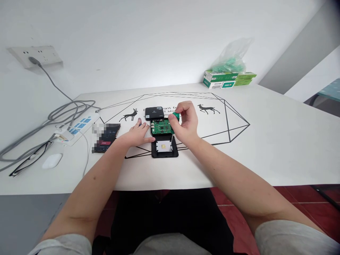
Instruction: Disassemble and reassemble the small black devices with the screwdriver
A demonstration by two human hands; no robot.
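Note:
My right hand point(188, 122) grips a screwdriver by its green handle point(176, 115). Its thin shaft points down to the right side of a black plastic casing half point(165, 155), which has a silver metal plate point(160, 145) inside. My left hand point(136, 135) lies with fingers spread, its thumb at the casing's upper left edge. A green circuit board point(160, 127) sits just above that casing half, right of the left fingers. Behind the board lies a black box-shaped cover point(154, 113) with a white label. Something small and dark shows at my left fingertips; I cannot make it out.
Left of my left hand lies a phone point(110, 136). Farther left are a power strip point(81, 125), coiled grey cables point(57, 113), eyeglasses point(30, 161) and a white earbud case point(52, 160). Green and white boxes point(220, 79) under a plastic bag point(231, 58) stand at the back right.

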